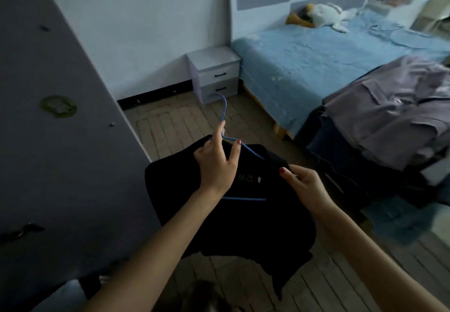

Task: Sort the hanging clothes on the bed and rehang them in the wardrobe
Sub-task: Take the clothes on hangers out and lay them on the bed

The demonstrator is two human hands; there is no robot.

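Left hand [215, 163] gripped the hanger [224, 119] neck; right hand [303, 185] pinched the black top [243, 219] at its shoulder. Step judged: seating top on hanger. Next: hook it in the wardrobe [48, 117].

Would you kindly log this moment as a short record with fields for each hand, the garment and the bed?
left hand: holds the blue hanger near its neck
right hand: pinches the black garment at its shoulder
garment: on the hanger, held above the floor
bed: pile of clothes at the near end
plush toy: at the headboard
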